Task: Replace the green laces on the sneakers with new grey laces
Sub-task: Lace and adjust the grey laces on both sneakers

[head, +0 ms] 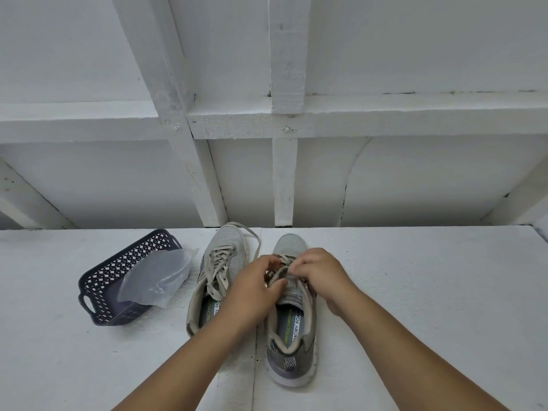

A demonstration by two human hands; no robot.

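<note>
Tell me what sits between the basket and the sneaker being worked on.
The other sneaker, laced, stands between the basket and the right sneaker, shown in the head view.

I see both hands meeting on the right sneaker (292,307) laces, left sneaker (216,274) just left of my grip, basket (98,292) further left, plastic bag (157,277) lying in it, wall (296,173) behind.

So it's a white painted surface (415,292), looks like a table or shelf top, hard to say which. Sitting right on it: two grey sneakers side by side, the left sneaker (221,262) and right sneaker (292,345), plus a dark perforated basket (100,280) off to their left.
</note>
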